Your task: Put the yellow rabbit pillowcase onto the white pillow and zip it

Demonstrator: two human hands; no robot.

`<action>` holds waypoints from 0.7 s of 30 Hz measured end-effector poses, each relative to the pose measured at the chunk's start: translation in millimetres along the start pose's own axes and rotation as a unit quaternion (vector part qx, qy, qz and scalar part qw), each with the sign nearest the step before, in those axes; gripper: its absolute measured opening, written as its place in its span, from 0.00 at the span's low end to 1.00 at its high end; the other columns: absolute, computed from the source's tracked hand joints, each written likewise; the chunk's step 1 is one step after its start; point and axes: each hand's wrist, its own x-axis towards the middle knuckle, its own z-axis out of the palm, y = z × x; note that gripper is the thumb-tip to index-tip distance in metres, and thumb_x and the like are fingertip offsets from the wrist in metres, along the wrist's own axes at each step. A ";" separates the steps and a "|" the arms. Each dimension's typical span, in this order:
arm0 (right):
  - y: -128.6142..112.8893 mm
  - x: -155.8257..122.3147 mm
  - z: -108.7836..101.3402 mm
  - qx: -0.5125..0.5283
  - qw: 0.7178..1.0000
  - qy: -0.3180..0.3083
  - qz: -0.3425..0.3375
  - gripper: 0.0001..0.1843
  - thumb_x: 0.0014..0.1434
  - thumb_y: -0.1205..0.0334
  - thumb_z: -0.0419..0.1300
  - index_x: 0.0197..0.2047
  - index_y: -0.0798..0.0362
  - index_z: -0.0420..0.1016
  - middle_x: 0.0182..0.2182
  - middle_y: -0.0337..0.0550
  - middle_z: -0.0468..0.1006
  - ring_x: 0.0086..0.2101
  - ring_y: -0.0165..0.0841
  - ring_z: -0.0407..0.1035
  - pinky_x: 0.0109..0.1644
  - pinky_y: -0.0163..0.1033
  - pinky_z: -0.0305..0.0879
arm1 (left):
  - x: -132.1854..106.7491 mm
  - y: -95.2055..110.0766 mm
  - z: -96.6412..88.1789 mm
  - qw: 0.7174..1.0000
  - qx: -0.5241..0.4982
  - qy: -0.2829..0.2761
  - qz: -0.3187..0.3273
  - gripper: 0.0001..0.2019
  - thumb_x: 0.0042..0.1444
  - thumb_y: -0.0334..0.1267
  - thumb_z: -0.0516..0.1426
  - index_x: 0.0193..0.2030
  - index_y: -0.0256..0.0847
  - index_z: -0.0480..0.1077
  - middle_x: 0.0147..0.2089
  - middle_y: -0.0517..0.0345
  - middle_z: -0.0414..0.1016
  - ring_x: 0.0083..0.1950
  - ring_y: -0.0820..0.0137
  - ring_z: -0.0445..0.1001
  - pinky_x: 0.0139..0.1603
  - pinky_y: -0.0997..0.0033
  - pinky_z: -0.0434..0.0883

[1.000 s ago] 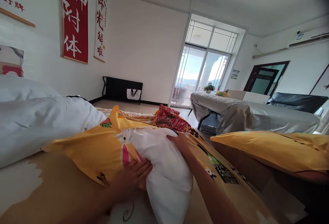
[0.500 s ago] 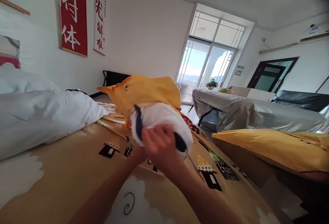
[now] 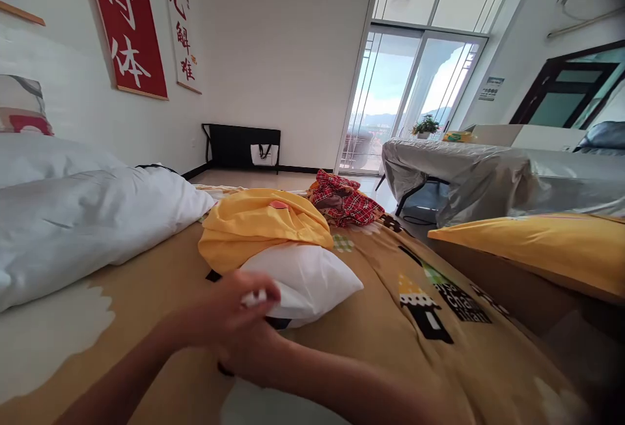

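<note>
A white pillow lies on the bed, its far part inside a bunched yellow pillowcase. The near end of the pillow is bare, with a dark strip showing at its lower edge. My left hand is in front of the pillow's near left side, fingers curved and apart, slightly blurred. Just below it, my right hand reaches across to the left, so the two hands overlap. The right hand's fingers are mostly hidden and blurred.
A patterned tan sheet covers the bed. White bedding is piled at the left. A crumpled red checked cloth sits beyond the pillow. At the right are another yellow pillow and a plastic-covered table.
The pillow, held up in both hands before, now lies on the bed with its pillowcase flattened. My hands have come off it and moved down and left, crossing. The view has shifted.
</note>
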 end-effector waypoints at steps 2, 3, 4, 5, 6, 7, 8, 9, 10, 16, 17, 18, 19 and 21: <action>0.3 2.9 -18.6 0.084 0.996 -0.040 -0.009 0.11 0.56 0.65 0.57 0.22 0.53 0.71 0.20 0.35 0.73 0.24 0.29 0.66 0.33 0.35 0.69 | 31.7 -17.7 2.5 0.987 0.064 0.147 -0.024 0.17 0.57 0.32 0.50 0.53 0.42 0.68 0.51 0.55 0.75 0.51 0.65 0.73 0.52 0.65 0.68; 1.7 3.9 -28.7 0.142 0.987 -0.078 -0.019 0.07 0.54 0.66 0.59 0.24 0.53 0.72 0.21 0.36 0.74 0.25 0.30 0.67 0.34 0.36 0.68 | 48.5 -28.4 8.2 0.977 0.103 0.186 -0.026 0.22 0.55 0.30 0.50 0.58 0.41 0.63 0.58 0.51 0.71 0.58 0.62 0.68 0.57 0.58 0.64; 3.7 4.6 -38.9 0.186 0.975 -0.116 -0.032 0.05 0.53 0.65 0.60 0.26 0.53 0.72 0.22 0.38 0.75 0.26 0.32 0.67 0.35 0.37 0.67 | 65.0 -38.8 15.8 0.972 0.136 0.191 -0.019 0.27 0.54 0.29 0.51 0.63 0.40 0.58 0.63 0.48 0.65 0.63 0.60 0.63 0.61 0.54 0.60; 6.7 5.0 -49.2 0.220 0.963 -0.149 -0.049 0.05 0.53 0.64 0.60 0.26 0.54 0.72 0.24 0.39 0.75 0.27 0.33 0.68 0.35 0.38 0.66 | 80.5 -48.1 24.1 0.971 0.161 0.178 -0.011 0.30 0.54 0.28 0.51 0.65 0.40 0.54 0.66 0.46 0.60 0.66 0.59 0.59 0.62 0.51 0.58; 11.0 5.0 -59.5 0.247 0.951 -0.172 -0.067 0.07 0.55 0.64 0.58 0.27 0.54 0.72 0.25 0.41 0.76 0.29 0.33 0.69 0.37 0.39 0.66 | 94.5 -55.7 32.5 0.970 0.179 0.162 -0.004 0.31 0.54 0.28 0.51 0.66 0.40 0.52 0.66 0.45 0.60 0.66 0.58 0.58 0.61 0.49 0.57; 17.1 4.2 -69.6 0.279 0.938 -0.189 -0.082 0.08 0.58 0.64 0.57 0.28 0.54 0.72 0.28 0.42 0.77 0.31 0.33 0.70 0.40 0.38 0.65 | 106.5 -61.3 40.3 0.970 0.191 0.150 -0.002 0.29 0.56 0.29 0.51 0.65 0.39 0.54 0.65 0.44 0.62 0.65 0.57 0.60 0.60 0.48 0.58; 25.4 2.5 -79.5 0.323 0.921 -0.201 -0.086 0.09 0.60 0.64 0.55 0.30 0.53 0.73 0.30 0.42 0.78 0.34 0.32 0.70 0.43 0.37 0.65 | 115.9 -65.0 46.8 0.969 0.199 0.146 -0.002 0.25 0.57 0.30 0.51 0.62 0.38 0.59 0.61 0.42 0.67 0.62 0.55 0.64 0.58 0.47 0.59; 36.1 -0.5 -88.9 0.380 0.898 -0.209 -0.075 0.09 0.61 0.63 0.54 0.33 0.53 0.74 0.33 0.42 0.79 0.36 0.31 0.71 0.45 0.35 0.64 | 122.5 -67.1 52.0 0.968 0.203 0.150 -0.006 0.19 0.58 0.31 0.51 0.57 0.36 0.65 0.55 0.42 0.71 0.58 0.54 0.68 0.56 0.47 0.60; 49.2 -4.8 -97.2 0.446 0.868 -0.212 -0.047 0.09 0.62 0.62 0.53 0.37 0.53 0.75 0.35 0.41 0.80 0.37 0.29 0.72 0.45 0.33 0.64 | 126.1 -67.8 55.8 0.966 0.203 0.159 -0.010 0.14 0.58 0.31 0.51 0.50 0.35 0.70 0.50 0.42 0.74 0.53 0.54 0.70 0.54 0.48 0.62; 137.5 -56.1 -95.7 0.557 0.749 -0.007 0.360 0.16 0.61 0.58 0.50 0.47 0.51 0.75 0.33 0.42 0.80 0.34 0.33 0.73 0.43 0.38 0.68 | 97.9 -53.7 59.7 0.958 0.169 0.233 -0.009 0.10 0.62 0.31 0.49 0.38 0.37 0.72 0.38 0.50 0.75 0.43 0.64 0.72 0.45 0.63 0.68; 145.6 -65.4 -84.7 0.490 0.764 0.031 0.419 0.17 0.58 0.60 0.51 0.49 0.51 0.74 0.37 0.44 0.79 0.39 0.35 0.73 0.47 0.41 0.66 | 88.3 -48.5 59.5 0.955 0.159 0.249 0.004 0.10 0.62 0.31 0.49 0.38 0.38 0.71 0.38 0.52 0.74 0.42 0.65 0.72 0.45 0.64 0.68; 150.5 -73.8 -71.7 0.420 0.784 0.043 0.455 0.21 0.54 0.63 0.53 0.52 0.51 0.72 0.44 0.47 0.78 0.45 0.38 0.70 0.52 0.44 0.64 | 78.1 -42.5 59.1 0.951 0.146 0.270 0.023 0.10 0.62 0.31 0.49 0.38 0.39 0.71 0.38 0.53 0.74 0.42 0.66 0.71 0.44 0.65 0.68; 152.3 -81.0 -57.5 0.359 0.805 0.024 0.471 0.29 0.50 0.65 0.55 0.57 0.51 0.69 0.51 0.50 0.74 0.52 0.41 0.66 0.57 0.47 0.60 | 67.5 -36.1 58.4 0.945 0.130 0.295 0.048 0.09 0.61 0.31 0.48 0.38 0.39 0.70 0.38 0.53 0.74 0.41 0.66 0.71 0.43 0.66 0.68; 149.4 -91.6 -29.2 0.271 0.841 -0.055 0.465 0.42 0.43 0.67 0.56 0.65 0.52 0.58 0.61 0.53 0.62 0.60 0.45 0.55 0.62 0.51 0.52 | 45.3 -23.0 55.8 0.926 0.090 0.353 0.099 0.09 0.61 0.31 0.48 0.36 0.40 0.69 0.35 0.54 0.73 0.38 0.67 0.70 0.40 0.67 0.68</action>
